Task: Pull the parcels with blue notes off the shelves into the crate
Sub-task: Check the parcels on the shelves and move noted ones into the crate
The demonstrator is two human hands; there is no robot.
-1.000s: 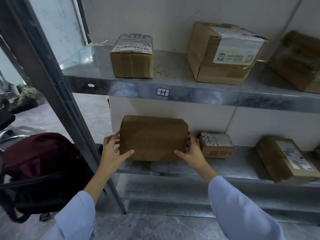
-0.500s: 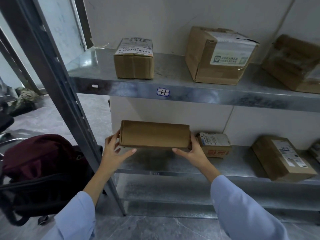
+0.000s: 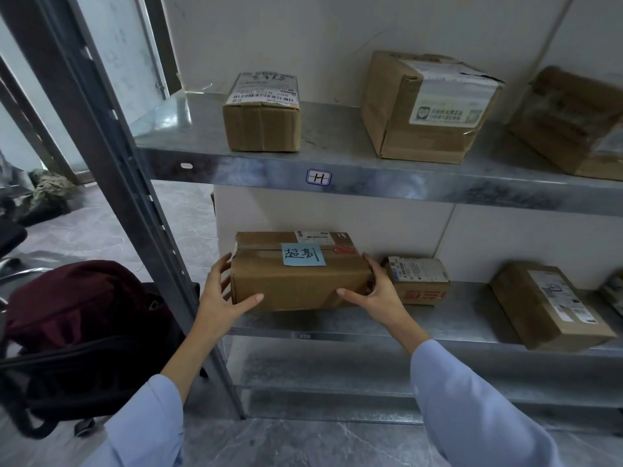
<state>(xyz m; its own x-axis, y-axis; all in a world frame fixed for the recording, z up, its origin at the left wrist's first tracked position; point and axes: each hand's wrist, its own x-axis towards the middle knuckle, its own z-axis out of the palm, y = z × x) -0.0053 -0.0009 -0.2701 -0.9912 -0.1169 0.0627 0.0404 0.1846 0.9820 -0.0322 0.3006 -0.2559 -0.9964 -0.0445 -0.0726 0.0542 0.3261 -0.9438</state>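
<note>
On the lower shelf [image 3: 455, 318], near its front edge, the left hand [image 3: 220, 294] and right hand [image 3: 377, 294] grip the parcel [image 3: 296, 288] by its ends. Rolled over, it now shows a blue note [image 3: 302, 255] on top, so it belongs in the crate, which is out of sight.

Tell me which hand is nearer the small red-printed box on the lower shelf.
Right. The right hand holds the parcel at its end beside the small box; the left hand holds its opposite end.

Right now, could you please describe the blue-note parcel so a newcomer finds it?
On the metal rack, take the shelf under the H tag. At its left end, the left hand and right hand hold a brown parcel. Only it carries a blue note.
</note>
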